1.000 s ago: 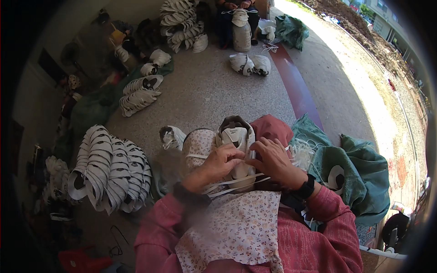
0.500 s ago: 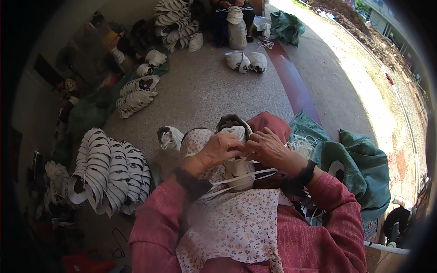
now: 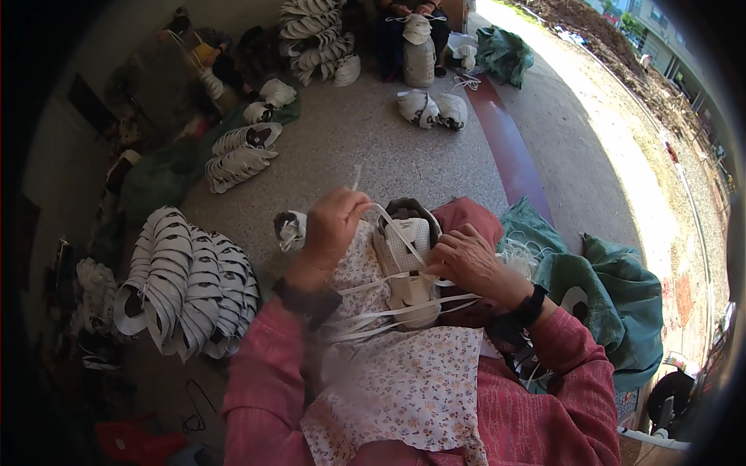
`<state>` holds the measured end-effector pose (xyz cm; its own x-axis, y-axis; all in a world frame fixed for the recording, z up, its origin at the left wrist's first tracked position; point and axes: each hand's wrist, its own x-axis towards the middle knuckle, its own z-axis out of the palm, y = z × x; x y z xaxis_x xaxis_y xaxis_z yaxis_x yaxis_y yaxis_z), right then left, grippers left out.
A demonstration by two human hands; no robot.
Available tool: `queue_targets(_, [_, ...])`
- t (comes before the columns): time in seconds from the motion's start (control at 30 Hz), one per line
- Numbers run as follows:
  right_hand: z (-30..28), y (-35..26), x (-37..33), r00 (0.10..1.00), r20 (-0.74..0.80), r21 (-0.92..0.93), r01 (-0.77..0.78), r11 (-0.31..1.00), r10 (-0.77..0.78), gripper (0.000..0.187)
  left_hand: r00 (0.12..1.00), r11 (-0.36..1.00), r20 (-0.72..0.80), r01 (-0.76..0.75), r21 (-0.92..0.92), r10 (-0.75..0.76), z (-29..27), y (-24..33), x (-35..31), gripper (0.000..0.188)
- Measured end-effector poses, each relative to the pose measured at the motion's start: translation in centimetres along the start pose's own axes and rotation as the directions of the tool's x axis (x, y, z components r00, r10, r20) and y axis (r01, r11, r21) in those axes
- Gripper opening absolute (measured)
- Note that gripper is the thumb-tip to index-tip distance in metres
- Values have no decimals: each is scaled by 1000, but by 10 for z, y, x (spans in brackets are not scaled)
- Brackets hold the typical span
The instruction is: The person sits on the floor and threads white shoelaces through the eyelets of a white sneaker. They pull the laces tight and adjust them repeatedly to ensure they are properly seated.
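A grey speckled floor (image 3: 334, 155) crossed by a maroon strip (image 3: 505, 132) opens on the right onto sunlit ground (image 3: 614, 116). Over the lap, against a floral apron (image 3: 404, 380), a cream-and-white shoe (image 3: 420, 314) lies between the thighs, its toe toward the wearer and its dark collar facing away. The two hands are apart: the left hand (image 3: 332, 229), raised to the left of the shoe, pinches a white lace (image 3: 396, 233) that stretches across to the shoe's front; the right hand (image 3: 470, 260) is at the lacing with bent fingers, though whether they grip the lace I cannot tell. Nested white shoe uppers (image 3: 190, 272) stand on the left, their dark marks too small to read. Beside the right forearm are a bunch of white laces (image 3: 519, 260) and a green sack (image 3: 629, 299). Another person (image 3: 435, 27) sits at the far end.
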<state>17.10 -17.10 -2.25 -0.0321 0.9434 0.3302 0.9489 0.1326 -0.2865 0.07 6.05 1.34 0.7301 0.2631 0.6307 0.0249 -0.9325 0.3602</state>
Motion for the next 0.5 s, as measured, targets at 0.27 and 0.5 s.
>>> queue_targets(0.27, [19,-24,13,995,-53,-137,-88,987,82,12,751,391,148,489,-780,-643,-40,-8,-54,26])
queue_targets(0.5, [23,-36,20,976,37,114,-217,969,214,8,605,157,482,711,-686,-633,-1,14,-86,37])
